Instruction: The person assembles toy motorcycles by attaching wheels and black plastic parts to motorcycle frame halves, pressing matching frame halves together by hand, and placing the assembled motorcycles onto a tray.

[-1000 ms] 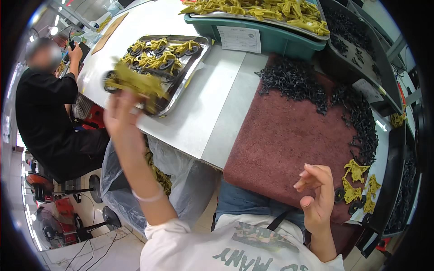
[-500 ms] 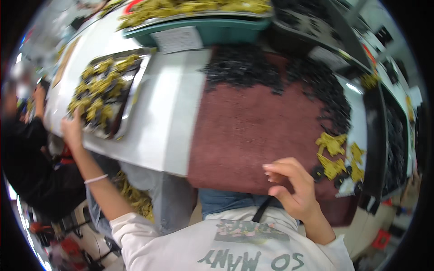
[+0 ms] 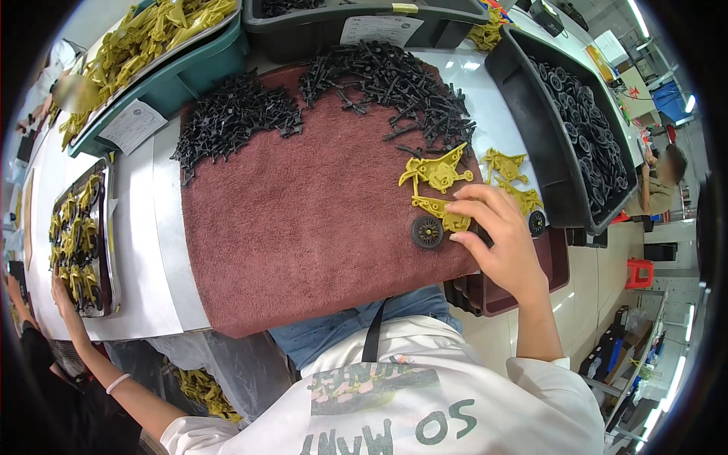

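Observation:
My right hand (image 3: 500, 239) hovers over the right side of a brown-red towel (image 3: 326, 227), thumb and index finger apart. Between and beside its fingertips lies a yellow plastic part (image 3: 432, 203), with a black spoked wheel (image 3: 428, 232) at its lower left. Another yellow part (image 3: 440, 173) lies just beyond. My left hand (image 3: 65, 297) reaches far left to the near edge of a metal tray (image 3: 114, 250), fingers stretched along it. Rows of yellow-and-black assembled pieces (image 3: 80, 243) fill this tray. I see nothing held in the left hand, though its fingertips are partly hidden.
Piles of small black parts (image 3: 235, 117) and black rod-like parts (image 3: 409, 83) line the towel's far side. A green bin (image 3: 171, 80) holds yellow parts. A black bin (image 3: 538, 144) of wheels stands right, near more yellow parts (image 3: 504, 163). Other people work at both sides.
The view has swung to the right. My right hand has moved from over the towel's near edge to the yellow parts. My left hand stays at the metal tray.

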`<state>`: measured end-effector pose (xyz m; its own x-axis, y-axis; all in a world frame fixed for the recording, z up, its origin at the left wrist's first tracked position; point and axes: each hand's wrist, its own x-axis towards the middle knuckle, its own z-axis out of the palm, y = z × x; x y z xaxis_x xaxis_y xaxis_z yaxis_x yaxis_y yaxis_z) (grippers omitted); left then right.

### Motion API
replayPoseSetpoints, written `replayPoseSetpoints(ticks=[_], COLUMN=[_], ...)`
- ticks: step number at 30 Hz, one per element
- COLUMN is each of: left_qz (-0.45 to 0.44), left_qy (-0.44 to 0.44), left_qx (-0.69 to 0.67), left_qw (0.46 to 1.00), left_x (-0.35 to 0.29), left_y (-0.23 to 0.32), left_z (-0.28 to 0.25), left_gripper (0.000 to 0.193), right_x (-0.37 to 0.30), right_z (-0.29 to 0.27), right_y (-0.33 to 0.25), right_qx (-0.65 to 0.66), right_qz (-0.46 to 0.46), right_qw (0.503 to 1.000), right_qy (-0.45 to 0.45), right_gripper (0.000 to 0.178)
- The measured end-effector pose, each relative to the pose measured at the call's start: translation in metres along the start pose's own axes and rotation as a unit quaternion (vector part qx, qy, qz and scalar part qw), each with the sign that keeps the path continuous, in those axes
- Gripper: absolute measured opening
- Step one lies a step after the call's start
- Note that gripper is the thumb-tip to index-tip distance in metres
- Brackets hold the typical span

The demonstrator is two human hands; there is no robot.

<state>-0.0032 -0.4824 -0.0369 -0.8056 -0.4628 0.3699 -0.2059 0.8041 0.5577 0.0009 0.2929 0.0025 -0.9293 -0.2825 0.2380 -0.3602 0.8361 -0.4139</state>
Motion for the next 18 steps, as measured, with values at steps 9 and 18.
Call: replayPoseSetpoints(ticks=[9, 18], left_qz=[0.164, 0.272], left_qy=[0.113, -0.298], left_qx=[-0.065, -0.196], left_qw=[0.978, 0.894], left_x=[-0.042, -0.097], left_y=[0.229, 0.408], left_z=[0.027, 0.208], left_gripper=[0.034, 0.023], right_x=[0.017, 0.038], right_z=[0.038, 0.066], right_y=[-0.028, -0.056], right_qx=[0.036, 0.061], right_qz=[-0.13, -0.183], right_qw=[0.991, 0.981], right_qy=[0.004, -0.008], right_gripper=[0.033, 0.033])
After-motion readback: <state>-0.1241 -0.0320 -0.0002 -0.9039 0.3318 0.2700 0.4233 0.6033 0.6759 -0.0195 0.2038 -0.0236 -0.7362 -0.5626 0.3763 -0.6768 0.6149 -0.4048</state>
